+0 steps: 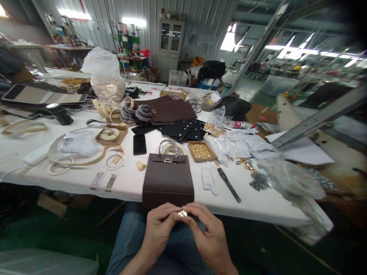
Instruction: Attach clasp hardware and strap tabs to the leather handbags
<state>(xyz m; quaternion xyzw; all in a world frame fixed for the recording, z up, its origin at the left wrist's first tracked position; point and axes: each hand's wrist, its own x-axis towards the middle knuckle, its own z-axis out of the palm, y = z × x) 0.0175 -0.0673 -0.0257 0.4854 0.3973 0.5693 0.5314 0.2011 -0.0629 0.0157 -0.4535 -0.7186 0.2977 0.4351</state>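
Between the fingertips of my left hand (161, 225) and my right hand (207, 229) is a small shiny gold metal fitting (182, 214). Both hands pinch it, low over my lap and just in front of the table's edge. Its exact kind is too small to make out. Right beyond my hands a dark brown handbag piece (168, 179) lies on the table, its lower part hanging over the edge. It has a strap with a gold clasp (168, 160) and a plastic-wrapped handle (169, 144).
Right of the bag lie a cardboard tray of gold fittings (202, 151), a dark flat tool (229, 185) and loose metal parts (259, 181). To the left are a phone (139, 144) and tape rolls (114, 162). Brown bag pieces (169, 109) are piled behind.
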